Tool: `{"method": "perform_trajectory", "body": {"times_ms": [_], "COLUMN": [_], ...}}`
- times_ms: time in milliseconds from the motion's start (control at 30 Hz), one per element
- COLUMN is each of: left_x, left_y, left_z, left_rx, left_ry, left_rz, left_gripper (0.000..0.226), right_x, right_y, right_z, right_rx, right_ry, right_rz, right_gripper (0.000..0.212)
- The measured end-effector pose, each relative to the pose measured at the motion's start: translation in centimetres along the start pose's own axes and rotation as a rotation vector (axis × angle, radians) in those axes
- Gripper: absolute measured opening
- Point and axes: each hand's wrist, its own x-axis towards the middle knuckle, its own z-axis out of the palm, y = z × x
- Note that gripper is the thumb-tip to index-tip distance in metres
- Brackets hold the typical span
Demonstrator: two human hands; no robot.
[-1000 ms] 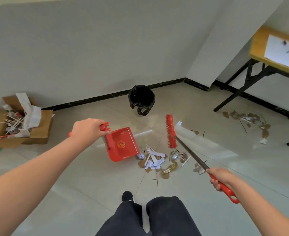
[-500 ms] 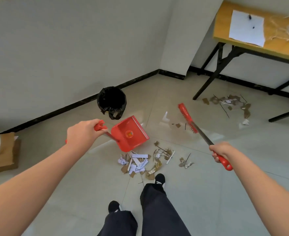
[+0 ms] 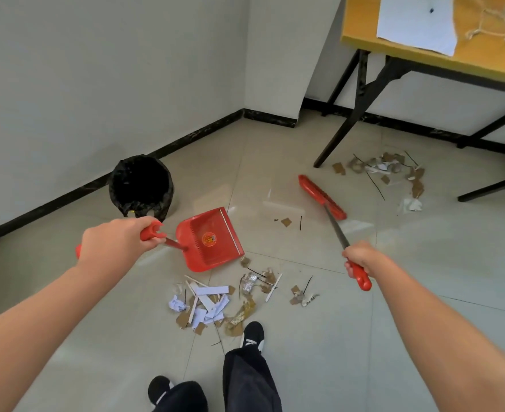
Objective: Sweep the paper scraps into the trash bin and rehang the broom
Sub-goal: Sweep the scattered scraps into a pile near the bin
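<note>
My left hand grips the red handle of a red dustpan, which hangs just above the floor beside a pile of white and brown paper scraps. My right hand holds the red grip of a broom whose red head is out over the tiles, between the two heaps. A second heap of scraps lies under the table. A bin lined with a black bag stands by the wall, left of the dustpan.
A wooden table with black legs stands at the right, with a white sheet and string on it. A wall corner juts out behind it. My feet stand right at the near pile.
I have stepped forward and turned right; the cardboard box has left the view. The broom head has swung away from the near pile toward the table. The dustpan stays near the bin.
</note>
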Motion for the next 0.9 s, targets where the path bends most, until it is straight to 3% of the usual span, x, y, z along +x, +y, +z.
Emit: {"method": "perform_trajectory", "body": {"times_ms": [233,367,567,900], "left_x": [2.3,2.9,4.9,5.8], "left_y": [-3.6,-5.0,-8.0,-8.0], "left_z": [-1.1,-1.3,-0.9,-1.6], "left_rx": [-0.017,-0.031,-0.049,0.001], "left_ry": [-0.023,-0.033,-0.014,-0.053], "left_rz": [-0.020,0.041,0.178,0.301], "left_gripper": [0.028,0.023,0.022,0.025], "right_x": [-7.2,-14.1,-23.3,-29.2], "right_y": [4.8,10.1,13.5,13.9], "right_z": [7.0,12.0,18.5,17.5], "right_rx": [-0.150,-0.241,-0.287,0.027], "right_ry": [-0.066,-0.111,-0.155,0.123], "right_rz": [0.008,0.009,0.067,0.029], "right_gripper": [0.014,0.033,0.034,0.018]}}
